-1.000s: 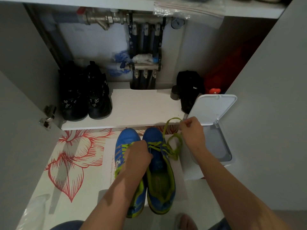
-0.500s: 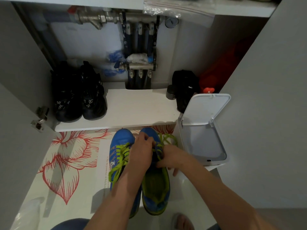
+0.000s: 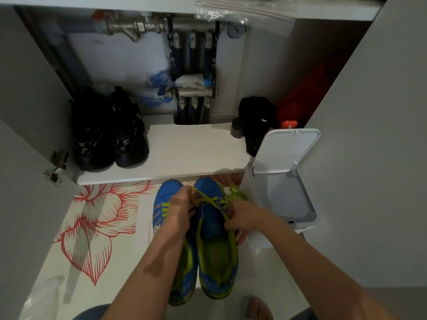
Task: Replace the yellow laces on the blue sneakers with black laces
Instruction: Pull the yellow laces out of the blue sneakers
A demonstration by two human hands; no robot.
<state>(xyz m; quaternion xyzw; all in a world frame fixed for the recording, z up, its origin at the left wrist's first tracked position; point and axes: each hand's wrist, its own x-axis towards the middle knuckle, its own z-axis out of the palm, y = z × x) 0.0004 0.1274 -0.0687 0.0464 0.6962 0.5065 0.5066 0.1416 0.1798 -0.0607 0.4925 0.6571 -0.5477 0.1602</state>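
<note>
Sneakers: pair of blue sneakers [image 3: 215, 257] with yellow-green lining, side by side on the floor between the forearms, heels nearest the camera, toes pointing toward the shelf
Foot: bare toes [image 3: 256, 306] at the bottom edge, just right of the sneakers' heels
Plastic: clear crumpled plastic bag [image 3: 41, 296] on the floor at the near left
Left hand: left hand [image 3: 181, 205] crosses over the left sneaker, fingers curled and pinching the lace at the toe end of the right sneaker's lacing
Right hand: right hand [image 3: 242, 218] at the outer side of the right sneaker, thumb and fingers closed on the lace by the eyelets, lower fingers curled beside the shoe's edge
Laces: yellow laces [image 3: 209, 199] stretched slack between the hands across the right sneaker, part unthreaded; a loose loop lies just beyond the right hand, by the bin
Mat: white floor mat with a large red outlined flower [image 3: 92, 227], under and left of the sneakers
Bin: small white plastic bin [image 3: 312, 218] just right of the sneakers, its flat lid [image 3: 284, 153] tilted up and open
Hinge: metal hinge [image 3: 56, 167] on the open cupboard door at left
Shelf: white low shelf [image 3: 189, 153] inside the cupboard, beyond the toes
Black shoes: pair of black shoes [image 3: 108, 139] on the shelf's left end
Bag: black soft bag [image 3: 256, 121] on the shelf's right end, a small dark round jar [image 3: 236, 130] touching its left side, something red [image 3: 290, 123] behind the bin lid
Pipes: metal pipe manifold with blue valves [image 3: 191, 65] on the back wall, a round gauge [image 3: 236, 30] at its upper right
</note>
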